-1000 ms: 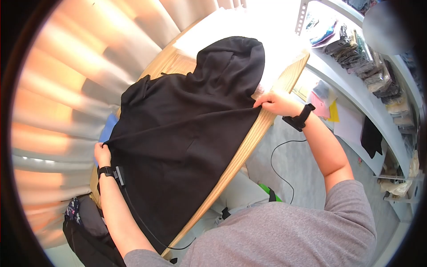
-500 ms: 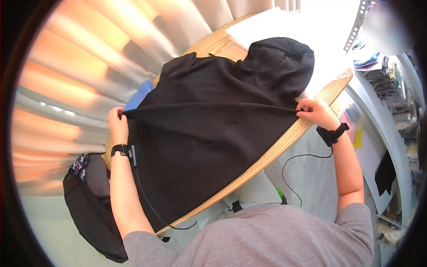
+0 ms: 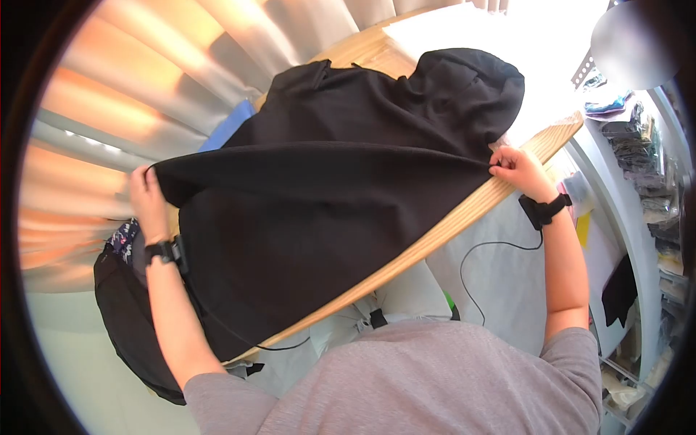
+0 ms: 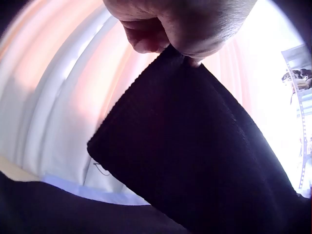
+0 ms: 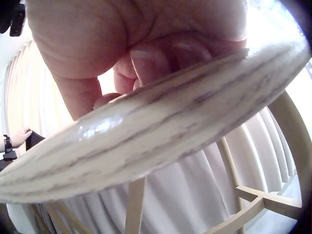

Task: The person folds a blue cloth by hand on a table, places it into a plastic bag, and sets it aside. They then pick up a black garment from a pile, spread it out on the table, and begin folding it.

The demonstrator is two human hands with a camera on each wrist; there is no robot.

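Observation:
A black hoodie [image 3: 290, 250] lies spread over the wooden table, its hood [image 3: 467, 90] toward the far right. At its left side my left hand [image 3: 148, 203] pinches a corner of the cloth and lifts it. In the left wrist view, the raised cloth [image 4: 161, 131] hangs from the thumb and fingers of that hand [image 4: 190, 24], with a stitched edge and a loose thread showing. My right hand [image 3: 523, 172] pinches the opposite end of the fold at the table's near edge. The right wrist view shows its curled fingers [image 5: 146, 63] behind the table edge, which hides the cloth there.
The wooden table's edge [image 3: 406, 264] runs diagonally before me. Pleated curtains [image 3: 94, 159] stand close on the left, with a blue item [image 3: 230, 125] beside them. A dark bag-like bundle [image 3: 134, 326] sits lower left. Shelves with wrapped goods [image 3: 638, 152] rise at right. A cable [image 3: 464, 279] trails from my right wrist.
Both hands have drawn a fold of the hoodie farther up toward the hood. My left hand has moved outward to the left, raising its corner; the right stays near the table edge.

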